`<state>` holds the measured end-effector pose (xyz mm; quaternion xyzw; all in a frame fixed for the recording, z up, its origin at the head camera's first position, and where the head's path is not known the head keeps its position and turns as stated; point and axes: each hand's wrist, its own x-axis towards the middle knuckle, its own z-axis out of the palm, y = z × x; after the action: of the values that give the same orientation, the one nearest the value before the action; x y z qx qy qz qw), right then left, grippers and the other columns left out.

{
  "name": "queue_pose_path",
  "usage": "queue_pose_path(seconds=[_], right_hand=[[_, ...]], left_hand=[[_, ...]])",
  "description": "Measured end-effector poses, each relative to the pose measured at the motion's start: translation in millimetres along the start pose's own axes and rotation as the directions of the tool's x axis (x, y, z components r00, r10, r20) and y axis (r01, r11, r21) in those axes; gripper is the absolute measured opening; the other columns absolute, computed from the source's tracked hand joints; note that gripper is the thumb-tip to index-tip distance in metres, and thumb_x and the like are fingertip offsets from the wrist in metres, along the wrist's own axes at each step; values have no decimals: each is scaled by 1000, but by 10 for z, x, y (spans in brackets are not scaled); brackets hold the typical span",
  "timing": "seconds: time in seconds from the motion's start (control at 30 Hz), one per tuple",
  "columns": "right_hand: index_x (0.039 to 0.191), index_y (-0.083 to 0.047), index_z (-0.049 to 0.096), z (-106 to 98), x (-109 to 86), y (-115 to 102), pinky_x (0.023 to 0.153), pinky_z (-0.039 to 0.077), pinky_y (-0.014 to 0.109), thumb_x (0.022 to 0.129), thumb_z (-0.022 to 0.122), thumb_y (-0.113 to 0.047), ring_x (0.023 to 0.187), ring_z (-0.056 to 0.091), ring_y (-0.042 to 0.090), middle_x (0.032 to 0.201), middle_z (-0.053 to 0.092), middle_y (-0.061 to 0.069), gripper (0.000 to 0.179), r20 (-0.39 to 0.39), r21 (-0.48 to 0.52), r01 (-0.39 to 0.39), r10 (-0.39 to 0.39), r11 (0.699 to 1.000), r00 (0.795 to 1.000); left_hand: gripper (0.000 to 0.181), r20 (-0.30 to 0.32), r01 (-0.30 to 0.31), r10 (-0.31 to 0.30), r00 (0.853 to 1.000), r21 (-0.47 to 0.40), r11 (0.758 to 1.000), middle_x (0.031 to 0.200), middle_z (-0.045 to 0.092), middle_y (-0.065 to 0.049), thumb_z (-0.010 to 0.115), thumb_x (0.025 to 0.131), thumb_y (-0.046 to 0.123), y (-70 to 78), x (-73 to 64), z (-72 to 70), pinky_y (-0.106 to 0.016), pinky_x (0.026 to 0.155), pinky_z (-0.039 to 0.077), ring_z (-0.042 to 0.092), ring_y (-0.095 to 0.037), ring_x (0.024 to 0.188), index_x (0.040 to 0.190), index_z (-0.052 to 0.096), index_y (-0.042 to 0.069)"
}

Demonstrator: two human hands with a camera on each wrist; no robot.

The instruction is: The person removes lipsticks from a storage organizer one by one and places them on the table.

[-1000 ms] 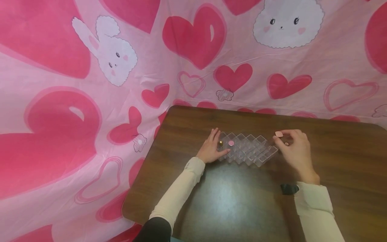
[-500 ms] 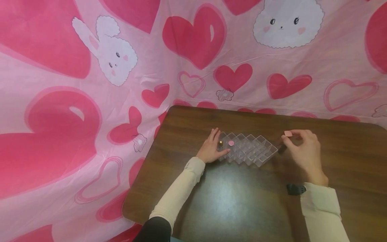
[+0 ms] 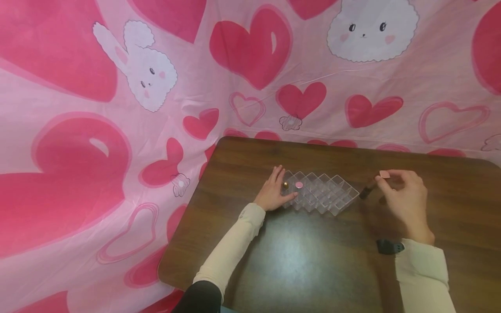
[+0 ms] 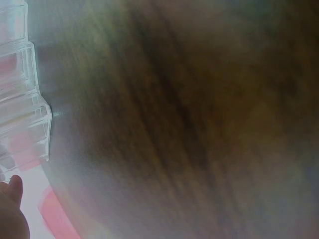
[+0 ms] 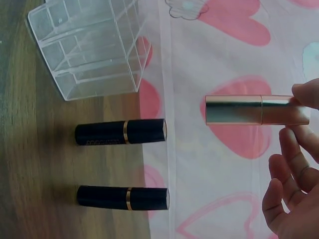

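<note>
My right hand (image 3: pixel 409 200) pinches a rose-gold lipstick tube (image 5: pixel 256 109) between thumb and fingertips, holding it above the table to the right of a clear acrylic lipstick organizer (image 3: pixel 325 193). In the right wrist view, two black lipstick tubes with gold bands stand upright beside the organizer: one nearer it (image 5: pixel 122 132), the other farther off (image 5: pixel 124 197). My left hand (image 3: pixel 272 191) lies at the organizer's left end, fingers straight and thumb spread along its near side. Near that hand, a gold-topped tube (image 3: pixel 286 185) and a pink-topped tube (image 3: pixel 299 185) sit in organizer slots.
The brown wooden table (image 3: pixel 282 252) has a rounded corner at the back left. Cloth printed with hearts and rabbits (image 3: pixel 250 52) hangs close behind its back and left edges. A dark band (image 3: pixel 389 247) sits at the right wrist.
My right hand has moved to the right, away from the organizer's right end, with the lipstick tube still pinched. A black tube beside the organizer now shows clear of the hand. My left hand has stayed put.
</note>
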<state>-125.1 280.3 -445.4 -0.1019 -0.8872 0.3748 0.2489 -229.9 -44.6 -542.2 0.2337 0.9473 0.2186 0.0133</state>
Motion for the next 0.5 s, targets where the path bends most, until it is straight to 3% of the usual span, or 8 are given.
queue_pose_path(seconds=[0.3,0.5], right_hand=[[100,-1,63,-74,-17,21,73,28,32,80,65,-31,87,43,21,96,55,12,36,-20,-13,-65,65,998,998],[97,-4,65,-95,-44,69,77,28,30,79,66,-30,81,38,-3,90,54,-1,32,-55,-14,-88,87,996,995]], left_hand=[[97,2,-2,2,1000,12,1000,152,2,6,37,72,77,0,1,1,-46,106,26,-2,-10,139,145,9,20],[97,9,3,-3,1000,12,1000,152,1,7,37,72,77,10,-11,-7,-45,106,26,-3,-10,139,145,9,20]])
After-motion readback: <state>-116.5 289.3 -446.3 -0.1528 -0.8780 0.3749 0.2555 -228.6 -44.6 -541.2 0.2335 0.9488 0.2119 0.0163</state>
